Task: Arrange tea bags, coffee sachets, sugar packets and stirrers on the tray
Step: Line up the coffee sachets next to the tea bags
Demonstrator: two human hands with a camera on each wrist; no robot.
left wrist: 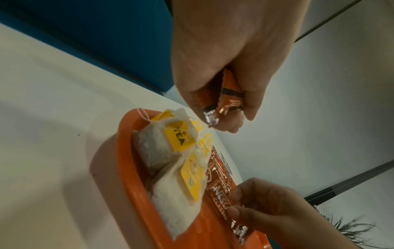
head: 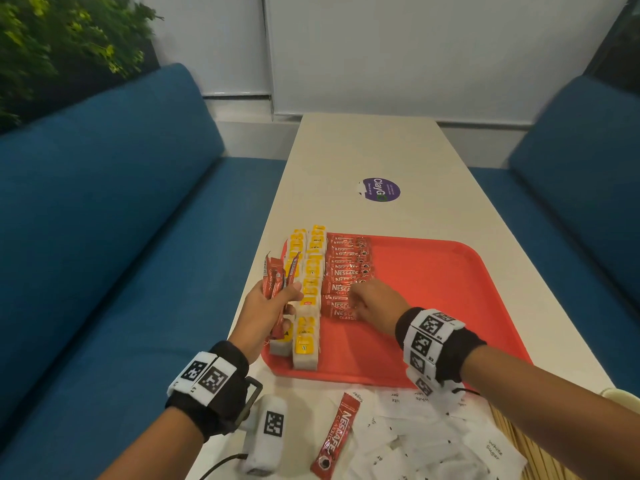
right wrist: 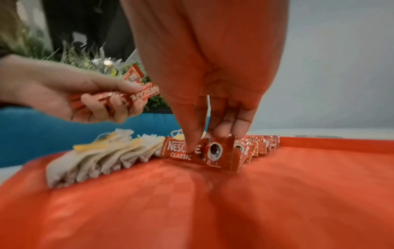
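The right hand (right wrist: 204, 107) pinches one coffee sachet (right wrist: 192, 151) onto the tray (head: 433, 271) beside the tea bags (head: 306, 299), extending its row; the left hand (head: 266, 313) grips spare sachets (head: 277, 282), likely as supply.

A matt, woven texture was shown by the red plastic tray (right wrist: 234, 193); glossy foil by the coffee sachets (head: 346, 268); soft fibrous paper by the tea bags (right wrist: 95, 161); smooth matt finish by the tabletop (head: 433, 188).
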